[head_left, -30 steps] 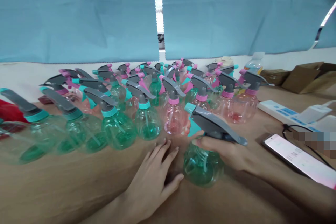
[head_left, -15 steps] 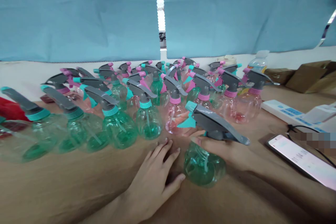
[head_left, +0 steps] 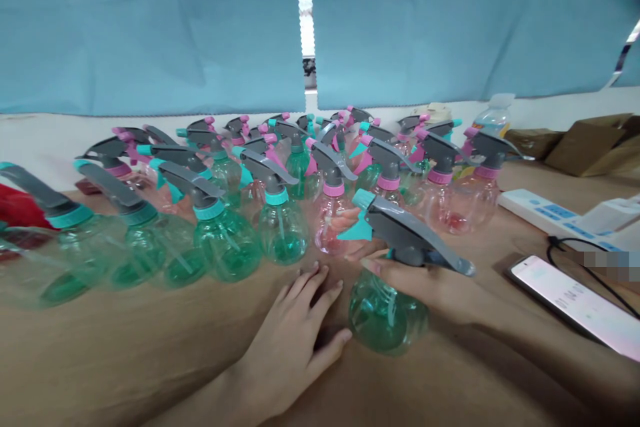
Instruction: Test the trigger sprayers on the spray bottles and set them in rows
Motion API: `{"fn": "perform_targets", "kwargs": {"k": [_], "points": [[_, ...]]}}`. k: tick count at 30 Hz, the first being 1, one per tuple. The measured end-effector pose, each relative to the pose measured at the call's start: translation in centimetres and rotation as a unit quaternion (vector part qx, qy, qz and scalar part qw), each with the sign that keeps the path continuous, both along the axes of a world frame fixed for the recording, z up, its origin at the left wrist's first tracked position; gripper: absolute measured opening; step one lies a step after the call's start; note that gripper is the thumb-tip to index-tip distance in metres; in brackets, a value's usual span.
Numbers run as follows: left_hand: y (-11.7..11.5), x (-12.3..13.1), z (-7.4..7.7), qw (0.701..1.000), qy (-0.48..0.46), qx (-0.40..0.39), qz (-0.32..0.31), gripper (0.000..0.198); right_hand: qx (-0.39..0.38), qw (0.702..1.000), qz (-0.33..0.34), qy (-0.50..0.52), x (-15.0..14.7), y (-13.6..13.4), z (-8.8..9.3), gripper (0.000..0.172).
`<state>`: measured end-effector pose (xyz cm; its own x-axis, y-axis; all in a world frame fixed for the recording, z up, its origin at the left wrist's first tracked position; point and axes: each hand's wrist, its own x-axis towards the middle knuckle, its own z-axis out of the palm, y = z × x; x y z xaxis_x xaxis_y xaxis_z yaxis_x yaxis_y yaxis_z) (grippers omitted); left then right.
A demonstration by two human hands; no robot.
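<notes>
My right hand (head_left: pixel 415 280) is wrapped round the neck of a green spray bottle (head_left: pixel 383 317), just under its grey and turquoise spray head; the far fingers are partly hidden behind it. The bottle stands on the brown table (head_left: pixel 190 347), tilted slightly if at all. My left hand (head_left: pixel 295 333) lies flat on the tabletop to the left of that bottle, fingers spread, holding nothing. Beyond the fingertips stand another green spray bottle (head_left: pixel 284 233) and a pink spray bottle (head_left: pixel 333 220).
Several more green and pink spray bottles (head_left: pixel 227 247) fill the back and left of the table. At the right are a phone (head_left: pixel 565 300) showing a timer, a white power strip (head_left: pixel 545 210) with a black cable, and cardboard boxes (head_left: pixel 585 147). A blue curtain (head_left: pixel 200 27) hangs behind.
Both hands and the held spray bottle stay almost where they were. The view has shifted very slightly.
</notes>
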<state>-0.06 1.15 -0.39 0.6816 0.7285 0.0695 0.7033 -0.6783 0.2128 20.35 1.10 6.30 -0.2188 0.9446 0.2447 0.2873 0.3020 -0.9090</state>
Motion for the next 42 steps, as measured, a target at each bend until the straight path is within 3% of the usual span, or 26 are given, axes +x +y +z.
{"fn": "perform_targets", "kwargs": {"k": [8, 13, 24, 28, 42], "points": [[-0.12, -0.05, -0.05, 0.999, -0.039, -0.004, -0.002, 0.052, -0.028, 1.0, -0.008, 0.01, 0.11, 0.05, -0.8, 0.016], [-0.09, -0.1, -0.07, 0.999, -0.031, -0.007, -0.001, 0.053, -0.032, 0.999, 0.01, -0.003, 0.31, 0.11, -1.02, 0.019], [-0.13, -0.01, 0.11, 1.0, -0.008, -0.009, 0.003, 0.053, -0.032, 0.999, -0.029, -0.031, 0.25, 0.04, -1.04, 0.016], [-0.09, 0.07, 0.03, 1.0, -0.004, -0.007, 0.003, 0.054, -0.019, 0.999, -0.005, -0.027, 0.3, 0.08, -0.78, 0.013], [-0.25, 0.09, 0.22, 1.0, 0.026, 0.009, -0.005, 0.054, 0.038, 0.998, -0.031, -0.044, 0.21, -0.23, -0.36, 0.009]]}}
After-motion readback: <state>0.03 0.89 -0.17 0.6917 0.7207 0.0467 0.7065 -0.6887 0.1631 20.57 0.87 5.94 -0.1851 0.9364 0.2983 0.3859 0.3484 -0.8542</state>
